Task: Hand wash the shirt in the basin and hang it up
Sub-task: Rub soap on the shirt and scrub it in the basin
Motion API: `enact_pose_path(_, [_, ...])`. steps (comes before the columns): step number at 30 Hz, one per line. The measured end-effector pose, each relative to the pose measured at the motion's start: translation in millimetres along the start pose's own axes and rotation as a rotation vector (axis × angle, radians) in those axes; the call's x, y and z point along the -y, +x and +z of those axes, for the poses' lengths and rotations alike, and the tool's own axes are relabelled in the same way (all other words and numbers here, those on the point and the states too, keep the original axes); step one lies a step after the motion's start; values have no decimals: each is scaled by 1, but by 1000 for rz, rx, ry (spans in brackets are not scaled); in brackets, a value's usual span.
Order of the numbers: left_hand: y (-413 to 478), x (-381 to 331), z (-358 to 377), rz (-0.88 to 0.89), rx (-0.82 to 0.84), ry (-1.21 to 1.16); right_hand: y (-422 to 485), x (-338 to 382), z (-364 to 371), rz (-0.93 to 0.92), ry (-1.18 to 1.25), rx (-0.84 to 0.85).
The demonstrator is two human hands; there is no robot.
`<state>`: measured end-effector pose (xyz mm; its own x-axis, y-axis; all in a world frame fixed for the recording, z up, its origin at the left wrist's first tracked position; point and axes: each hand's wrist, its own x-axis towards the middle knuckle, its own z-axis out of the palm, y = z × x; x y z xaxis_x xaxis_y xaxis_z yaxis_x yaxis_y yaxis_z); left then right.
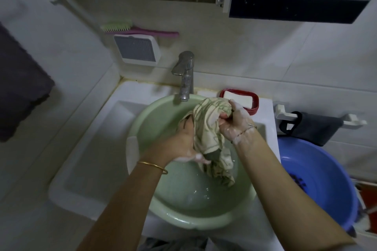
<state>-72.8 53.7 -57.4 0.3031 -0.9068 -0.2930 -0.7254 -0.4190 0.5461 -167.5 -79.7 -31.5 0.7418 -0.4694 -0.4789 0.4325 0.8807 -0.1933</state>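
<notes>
- Cream, green-striped shirt (pixel 210 128) hangs bunched between both hands over the green basin (pixel 202 224). Its lower end dangles inside the basin, but whether it touches the water cannot be told.
- Left hand (pixel 182 142) grips the bunch's left side, fingers curled into the cloth. Right hand (pixel 237 120) holds the far top, fingers wrapped round a wad. Both hands are soapy.
- The step looks like scrubbing. It is best done by rubbing one gathered fold against another in short strokes, keeping the cloth low so suds drip back, and shifting the grip to fresh patches.
- The basin sits in the white sink (pixel 91 169) under the tap (pixel 184 75) and holds shallow, slightly cloudy water.
- Red dish (pixel 255 106), far right of the basin, holds a white soap bar (pixel 237 97).
- Blue tub (pixel 330 179), right, holds something dark that cannot be made out.
</notes>
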Motion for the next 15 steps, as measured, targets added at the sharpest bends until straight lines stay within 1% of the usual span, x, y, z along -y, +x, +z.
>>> enact_pose_path(3, [1,2,-4,138,-299,-104,0,6,-2,-15,-27,-2])
enact_pose_path(5, [-1,-5,-12,137,-530,-256,-2,11,-4,-20,-128,-28])
enact_pose_path(6, [-4,-12,-19,69,-605,-366,-5,13,-6,-26,-203,-38])
enact_pose_path(7, [-6,-21,-26,-15,-642,-545,-8,14,-8,-26,-283,-30])
enact_pose_path(9, [-7,-32,-39,-142,-645,-890,-12,13,-13,-2,-445,0])
enact_pose_path(11, [-4,-37,-52,-227,-644,-1034,-11,12,-21,-1,-630,1])
enact_pose_path(13, [-5,-39,-64,-301,-655,-1159,-13,8,-29,-32,-878,34])
enact_pose_path(15, [-6,-42,-72,-272,-603,-1321,-16,2,-37,-128,-1165,131])
